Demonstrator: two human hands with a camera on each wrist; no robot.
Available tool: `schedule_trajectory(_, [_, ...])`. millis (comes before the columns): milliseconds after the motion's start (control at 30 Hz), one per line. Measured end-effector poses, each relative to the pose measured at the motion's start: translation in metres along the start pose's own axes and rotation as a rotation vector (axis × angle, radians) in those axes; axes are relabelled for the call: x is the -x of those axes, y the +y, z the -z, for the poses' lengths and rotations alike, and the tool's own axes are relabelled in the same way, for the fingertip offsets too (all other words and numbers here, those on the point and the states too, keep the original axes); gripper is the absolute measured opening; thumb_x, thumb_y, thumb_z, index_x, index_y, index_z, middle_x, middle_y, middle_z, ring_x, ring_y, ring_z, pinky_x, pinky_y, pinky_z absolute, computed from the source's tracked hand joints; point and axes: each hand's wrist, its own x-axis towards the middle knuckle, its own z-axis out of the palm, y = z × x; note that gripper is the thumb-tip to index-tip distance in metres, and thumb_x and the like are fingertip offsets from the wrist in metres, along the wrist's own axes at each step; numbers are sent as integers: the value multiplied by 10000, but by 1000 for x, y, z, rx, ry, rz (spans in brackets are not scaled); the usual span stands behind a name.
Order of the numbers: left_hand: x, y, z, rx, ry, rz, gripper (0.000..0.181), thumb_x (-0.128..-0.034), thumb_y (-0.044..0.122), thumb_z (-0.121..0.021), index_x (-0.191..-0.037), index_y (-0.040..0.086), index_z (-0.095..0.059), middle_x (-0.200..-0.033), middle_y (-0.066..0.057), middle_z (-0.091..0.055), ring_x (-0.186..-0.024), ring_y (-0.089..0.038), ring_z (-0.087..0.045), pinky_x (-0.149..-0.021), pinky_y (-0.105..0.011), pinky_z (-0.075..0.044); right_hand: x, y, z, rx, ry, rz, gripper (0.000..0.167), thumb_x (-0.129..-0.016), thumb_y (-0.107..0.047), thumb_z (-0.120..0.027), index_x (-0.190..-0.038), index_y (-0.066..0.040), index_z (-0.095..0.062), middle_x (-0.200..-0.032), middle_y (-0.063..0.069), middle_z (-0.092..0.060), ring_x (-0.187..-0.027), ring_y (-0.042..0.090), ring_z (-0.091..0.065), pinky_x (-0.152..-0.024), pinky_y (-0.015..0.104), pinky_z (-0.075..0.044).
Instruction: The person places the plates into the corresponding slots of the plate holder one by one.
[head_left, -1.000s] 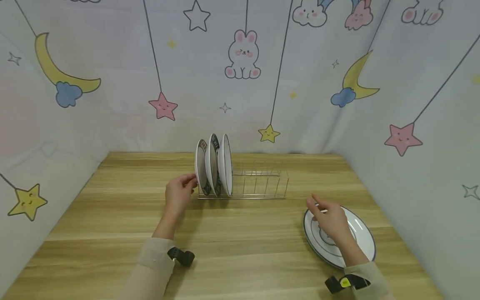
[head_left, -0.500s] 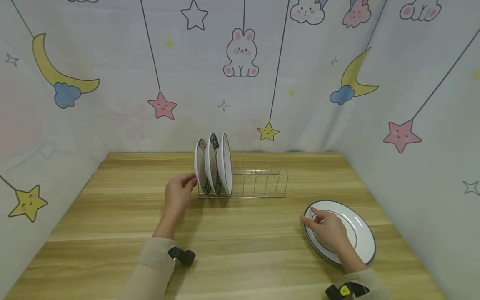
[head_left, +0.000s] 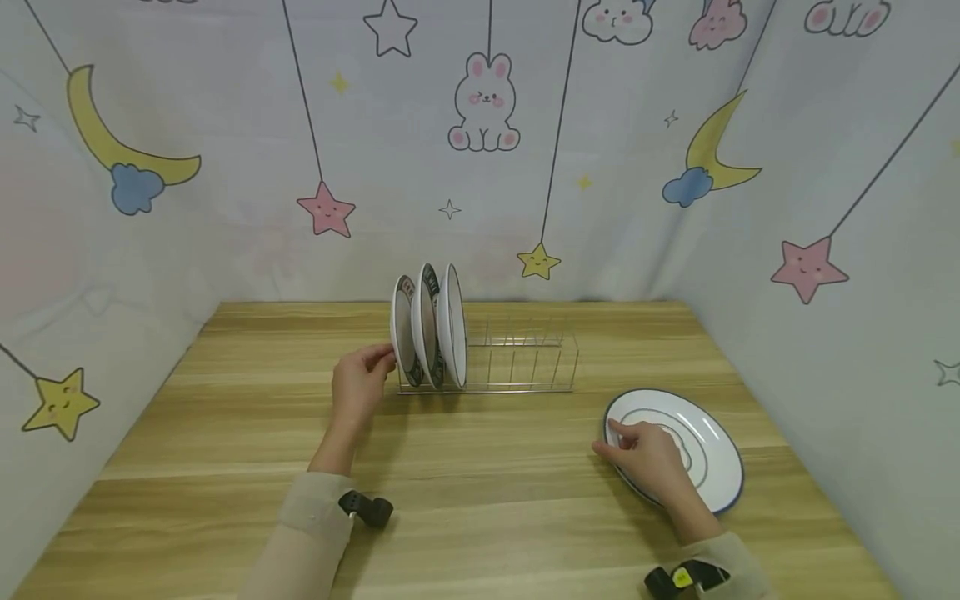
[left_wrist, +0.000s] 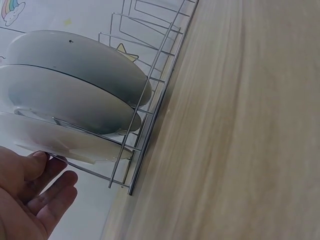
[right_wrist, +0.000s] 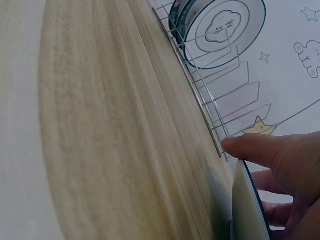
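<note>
My left hand [head_left: 360, 385] pinches the end wire of the metal dish rack [head_left: 525, 387] between thumb and forefinger; in the left wrist view its other fingers [left_wrist: 60, 202] are loosely bent. Three plates stand on edge at the rack's left end, the rightmost a white plate [head_left: 455, 325]. To the right, a white plate with a dark blue rim [head_left: 716, 454] lies on the table, face up. Over its left part is my right hand [head_left: 660, 467]. The right wrist view shows the thumb [right_wrist: 250, 147] reaching past the rim, apart from the underside, and the other fingers on the face side, partly hidden.
A wood-grain table [head_left: 480, 500] carries the rack near its back edge. Behind and on both sides hangs a white cloth [head_left: 247, 125] with printed moons, stars and a rabbit. Wire slots continue along the rack right of the standing plates.
My right hand has moved left and a little toward me, its thumb now beyond the rim. The plate under it has shifted slightly away from me. My left hand stays at the rack.
</note>
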Motion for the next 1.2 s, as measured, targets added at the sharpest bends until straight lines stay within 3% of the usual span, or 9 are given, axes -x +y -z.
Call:
schedule_trajectory(167, [0, 0, -1, 4, 6, -3, 198, -977, 140, -638, -1106, 30, -740, -1012, -127, -739, -910, -262, -709, -765, -391, -574, 0, 1, -1, -19, -2, 44, 425, -815, -232, -809, -1169, -16, -713, -658, -37, -524, -626, 143, -450, -542, 279, -389])
schedule_trajectory(533, [1, -1, -1, 12, 3, 11, 207, -978, 149, -639, -1116, 29, -735, -1031, -138, -734, -920, -263, -713, -780, -397, -583, -1, 6, -1, -84, -14, 99, 331, -776, -79, -801, -1095, -15, -745, -707, -41, -551, -679, 148, -465, -589, 273, -411])
schedule_trajectory(900, [2, -1, 0, 21, -4, 27, 210, -982, 146, -631, -1125, 29, -731, -1032, -135, -734, -927, -272, -705, -789, -399, -585, 0, 1, -4, 87, 121, 75, 210, -708, -63, -747, -911, -78, -797, -691, -43, -573, -626, 125, -503, -544, 294, -441])
schedule_trajectory(1200, [0, 0, -1, 14, -3, 24, 203, -983, 141, -629, -1116, 31, -734, -1040, -137, -732, -932, -265, -711, -798, -403, -587, 0, 4, -6, 63, 216, 139, 125, -717, -35, -762, -835, -65, -788, -672, -45, -570, -608, 116, -491, -531, 270, -434])
